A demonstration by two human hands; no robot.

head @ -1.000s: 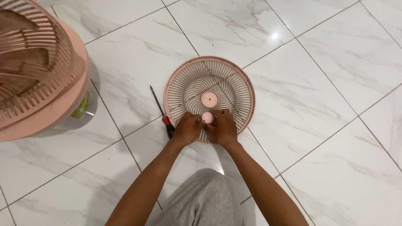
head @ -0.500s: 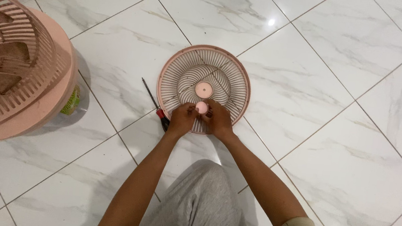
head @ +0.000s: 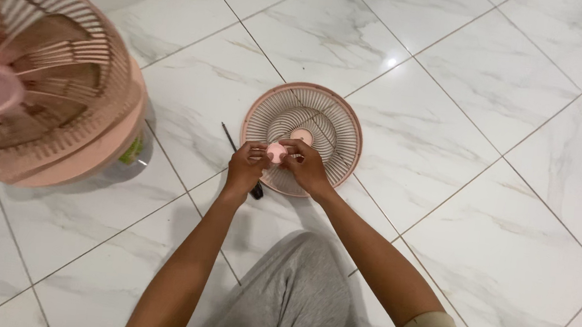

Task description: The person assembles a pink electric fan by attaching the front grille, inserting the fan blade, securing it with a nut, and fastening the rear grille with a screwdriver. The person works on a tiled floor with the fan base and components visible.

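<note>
Pinched between left hand (head: 246, 168) and right hand (head: 307, 170) — a small pink cap (head: 276, 152) — above the fan grille (head: 334, 128).

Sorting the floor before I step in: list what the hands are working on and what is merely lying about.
In hand: small round pink cap, pinched by left hand and right hand; pink fan grille beneath.

Lying about: screwdriver; pink fan; green-labelled container.
</note>
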